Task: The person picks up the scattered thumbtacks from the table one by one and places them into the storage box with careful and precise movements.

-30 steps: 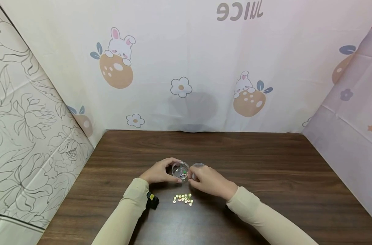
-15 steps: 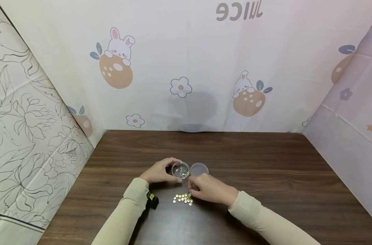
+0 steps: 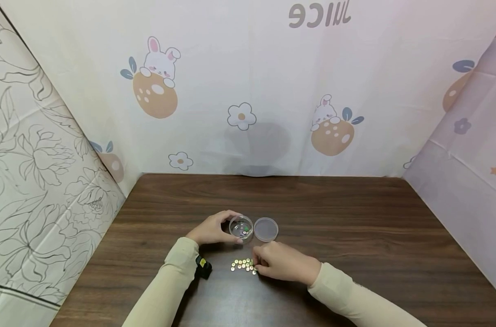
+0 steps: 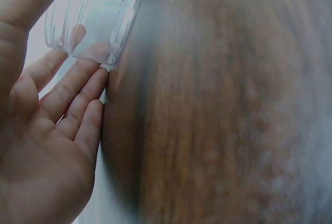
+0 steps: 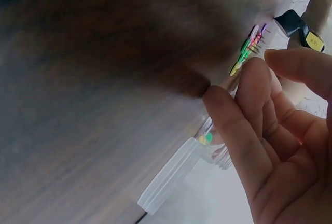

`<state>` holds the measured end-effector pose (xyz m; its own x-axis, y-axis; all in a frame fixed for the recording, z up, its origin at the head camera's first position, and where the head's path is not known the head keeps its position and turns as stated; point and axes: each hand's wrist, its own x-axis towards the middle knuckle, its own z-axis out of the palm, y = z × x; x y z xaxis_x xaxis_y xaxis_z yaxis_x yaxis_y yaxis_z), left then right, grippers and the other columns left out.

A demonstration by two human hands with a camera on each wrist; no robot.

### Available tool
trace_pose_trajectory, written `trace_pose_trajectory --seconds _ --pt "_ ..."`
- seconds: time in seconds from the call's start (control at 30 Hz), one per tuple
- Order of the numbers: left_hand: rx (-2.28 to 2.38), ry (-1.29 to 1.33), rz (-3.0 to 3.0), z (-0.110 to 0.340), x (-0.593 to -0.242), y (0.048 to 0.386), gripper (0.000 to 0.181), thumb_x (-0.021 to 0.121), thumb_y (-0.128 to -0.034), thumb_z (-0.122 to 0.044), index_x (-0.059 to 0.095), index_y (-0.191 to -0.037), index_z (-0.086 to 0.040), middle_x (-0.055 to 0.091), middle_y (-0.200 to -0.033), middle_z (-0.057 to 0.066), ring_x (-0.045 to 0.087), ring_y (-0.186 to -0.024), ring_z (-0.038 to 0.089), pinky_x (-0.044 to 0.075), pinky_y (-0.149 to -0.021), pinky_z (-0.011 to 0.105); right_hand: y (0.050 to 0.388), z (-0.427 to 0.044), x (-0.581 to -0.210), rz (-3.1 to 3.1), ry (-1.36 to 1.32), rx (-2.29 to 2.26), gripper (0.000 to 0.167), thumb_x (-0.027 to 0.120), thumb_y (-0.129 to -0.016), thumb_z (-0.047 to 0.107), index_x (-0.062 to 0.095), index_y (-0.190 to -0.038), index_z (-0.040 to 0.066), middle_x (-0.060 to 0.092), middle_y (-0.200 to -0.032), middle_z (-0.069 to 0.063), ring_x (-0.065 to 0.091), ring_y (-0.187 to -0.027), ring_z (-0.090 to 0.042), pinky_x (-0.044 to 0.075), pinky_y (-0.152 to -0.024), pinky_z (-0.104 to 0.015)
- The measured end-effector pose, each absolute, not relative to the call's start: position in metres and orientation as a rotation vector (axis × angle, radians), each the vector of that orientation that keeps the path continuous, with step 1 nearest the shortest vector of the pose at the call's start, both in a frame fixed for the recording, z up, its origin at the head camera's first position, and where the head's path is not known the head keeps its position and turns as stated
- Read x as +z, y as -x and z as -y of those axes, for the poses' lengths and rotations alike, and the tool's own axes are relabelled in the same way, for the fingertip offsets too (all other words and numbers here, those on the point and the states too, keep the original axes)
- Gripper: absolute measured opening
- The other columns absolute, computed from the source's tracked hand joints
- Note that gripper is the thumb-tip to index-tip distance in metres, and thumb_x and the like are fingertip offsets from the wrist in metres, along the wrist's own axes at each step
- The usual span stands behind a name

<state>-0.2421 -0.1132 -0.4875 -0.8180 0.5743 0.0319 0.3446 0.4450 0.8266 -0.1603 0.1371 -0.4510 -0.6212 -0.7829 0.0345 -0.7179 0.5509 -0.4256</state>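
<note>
A clear round jar [image 3: 235, 222] with a few coloured pieces inside stands upright in my left hand [image 3: 212, 229], thumb and fingers on either side of its wall. In the left wrist view the jar [image 4: 91, 22] is between the thumb and fingers of that hand [image 4: 49, 141]. Small round pieces [image 3: 243, 265] lie grouped on the table; in the right wrist view the pieces [image 5: 245, 51] show thin points. My right hand [image 3: 288, 263] is at the group's right edge. Seen from the right wrist, that hand [image 5: 290, 141] has bent fingers, thumb apart, nothing visible between them.
A clear round lid [image 3: 266, 229] lies just right of the jar, also seen as a pale disc [image 5: 174, 175] in the right wrist view. A black device [image 3: 203, 267] is at the left wrist. Patterned cloth [image 3: 248, 81] hangs behind the wooden table [image 3: 354, 218].
My right hand has moved from beside the jar down toward the viewer to the small pieces, uncovering the lid. The left hand and jar have stayed in place.
</note>
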Motion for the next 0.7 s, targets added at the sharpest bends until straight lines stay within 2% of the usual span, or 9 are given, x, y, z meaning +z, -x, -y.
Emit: trace_pose_trajectory --seconds 0.23,0.7 --pt "1.295 -0.808 -2.458 0.1141 -0.4892 0.2436 0.069 0.091 -0.0749 -0.036 0.059 -0.135 -0.025 0.063 -0.120 -0.006 0.059 -0.110 0.014 0.046 -0.096 0.041 0.1532 -0.1334 -0.4513 -2.750 1.373 -0.467 0.023 0.073 -0.086 0.007 0.056 -0.076 0.019 0.047 -0.070 0.016 0.042 -0.060 0.003 0.038 -0.052 -0.016" --pt "1.279 -0.795 -2.467 0.1141 -0.4901 0.2429 0.069 0.091 -0.0738 -0.036 0.059 -0.134 -0.027 0.062 -0.121 -0.008 0.058 -0.109 0.008 0.045 -0.097 0.036 0.1512 -0.1319 -0.4522 -2.789 1.375 -0.401 0.022 0.070 -0.087 0.006 0.057 -0.075 0.018 0.049 -0.067 0.014 0.043 -0.058 0.003 0.038 -0.049 -0.017"
